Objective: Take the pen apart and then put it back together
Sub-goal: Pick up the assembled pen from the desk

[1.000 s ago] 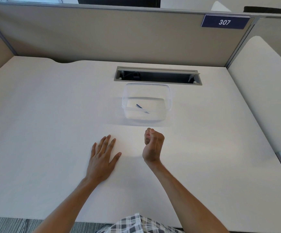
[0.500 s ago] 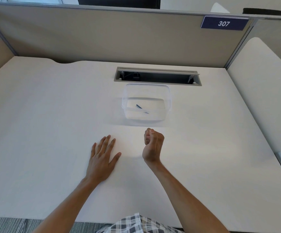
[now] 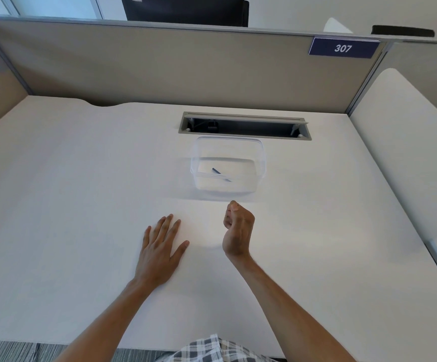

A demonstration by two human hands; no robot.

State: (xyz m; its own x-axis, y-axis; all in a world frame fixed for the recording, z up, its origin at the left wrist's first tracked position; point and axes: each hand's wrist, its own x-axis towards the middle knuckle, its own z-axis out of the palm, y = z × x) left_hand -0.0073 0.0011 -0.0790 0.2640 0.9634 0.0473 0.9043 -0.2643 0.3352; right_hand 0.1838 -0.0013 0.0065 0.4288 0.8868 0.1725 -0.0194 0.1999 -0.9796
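A pen with a clear barrel and a dark blue end lies inside a clear plastic box standing on the white desk, just past my hands. My left hand rests flat on the desk, palm down, fingers spread, holding nothing. To its right, my right hand stands on its edge with the fingers curled into a loose fist and the thumb on top, a short way in front of the box. Nothing shows inside the fist.
A grey cable slot is cut into the desk right behind the box. A beige partition with a blue "307" sign closes the back. Another white desk adjoins on the right.
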